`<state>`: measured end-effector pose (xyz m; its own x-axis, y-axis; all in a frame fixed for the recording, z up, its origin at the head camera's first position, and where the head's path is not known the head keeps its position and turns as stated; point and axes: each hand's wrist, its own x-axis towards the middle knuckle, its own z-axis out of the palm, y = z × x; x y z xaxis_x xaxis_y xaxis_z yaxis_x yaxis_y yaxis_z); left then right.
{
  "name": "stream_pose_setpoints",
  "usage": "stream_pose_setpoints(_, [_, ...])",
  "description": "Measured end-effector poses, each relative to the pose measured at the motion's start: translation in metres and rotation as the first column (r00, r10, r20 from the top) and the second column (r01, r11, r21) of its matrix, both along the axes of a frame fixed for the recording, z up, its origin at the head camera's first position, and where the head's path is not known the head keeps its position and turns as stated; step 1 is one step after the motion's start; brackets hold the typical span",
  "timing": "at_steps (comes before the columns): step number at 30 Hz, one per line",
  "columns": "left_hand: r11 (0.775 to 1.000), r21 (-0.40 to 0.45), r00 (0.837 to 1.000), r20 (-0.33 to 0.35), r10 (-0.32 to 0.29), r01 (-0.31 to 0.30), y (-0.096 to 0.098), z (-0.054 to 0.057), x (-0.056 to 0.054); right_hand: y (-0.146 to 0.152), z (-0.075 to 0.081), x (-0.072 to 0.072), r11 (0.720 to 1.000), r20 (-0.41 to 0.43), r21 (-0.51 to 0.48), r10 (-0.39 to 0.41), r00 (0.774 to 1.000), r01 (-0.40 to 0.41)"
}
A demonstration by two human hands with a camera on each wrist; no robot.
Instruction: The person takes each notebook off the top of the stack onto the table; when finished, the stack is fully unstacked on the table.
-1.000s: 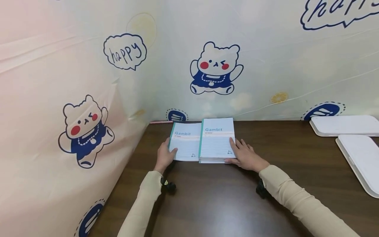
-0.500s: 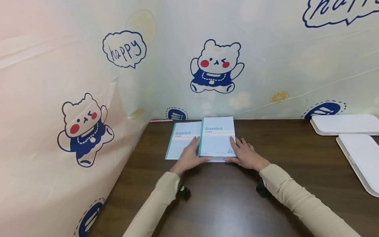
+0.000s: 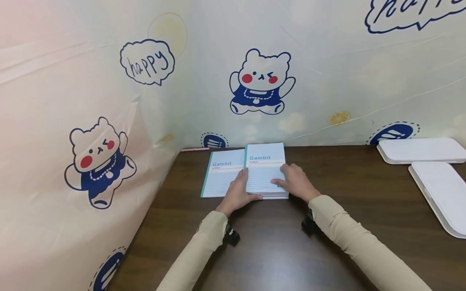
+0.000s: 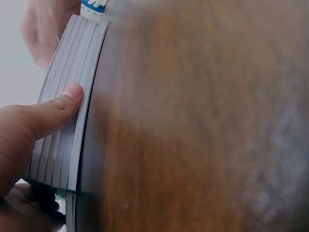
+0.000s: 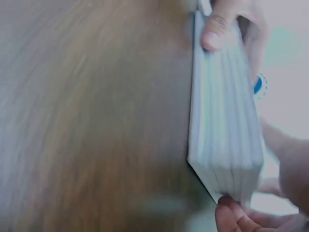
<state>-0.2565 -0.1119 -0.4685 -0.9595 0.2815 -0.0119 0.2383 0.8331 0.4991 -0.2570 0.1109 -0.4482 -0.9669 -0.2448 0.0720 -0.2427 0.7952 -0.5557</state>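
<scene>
Stack of notebooks (image 3: pixel 265 173), several deep, top cover printed "Gambit" over ruled lines: lying flat by the back edge of the desk (image 3: pixel 273 246), toward its back left corner.

Left hand (image 3: pixel 238 192): at the stack's near left corner, gripping it; fingers extended up the spine, thumb laid against the near page edges, the gap between them filled by the corner.

Right hand (image 3: pixel 296 182): on the stack's right side, loosely pinching it; thumb over the cover, fingers bent, tips at the right edge, spread only as far as that hold needs.

Single thin-looking notebook (image 3: pixel 220 180), same cover: flat, just left of the stack, partly hidden by the left hand; whether the two touch, I cannot tell.

Pink pen (image 3: pixel 194 149): along the desk's back edge, by the back left corner.

White case (image 3: pixel 422 150), rounded corners: flat at the back edge, well to the right. Second white case (image 3: pixel 440 198): in front of it, turned lengthwise toward the near edge.

Patterned cloth (image 3: pixel 306 72), printed with winking bears: hanging behind.
</scene>
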Motion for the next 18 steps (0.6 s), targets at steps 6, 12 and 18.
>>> stream_pose_setpoints(6, [0.997, 0.072, 1.000, -0.014, -0.004, 0.005, 0.000, 0.000, -0.001, -0.001, 0.010, -0.002, 0.986, 0.109, -0.064, -0.148, 0.983, 0.156])
stream_pose_setpoints(12, [0.998, 0.058, 0.999, -0.035, -0.022, 0.024, 0.000, -0.002, -0.002, 0.019, 0.008, -0.002, 0.949, 0.193, -0.235, -0.165, 0.967, 0.209])
stream_pose_setpoints(18, [1.000, 0.012, 1.000, -0.003, 0.014, -0.014, -0.001, -0.002, 0.000, 0.051, 0.008, 0.003, 0.843, 0.276, -0.475, -0.131, 0.952, 0.253])
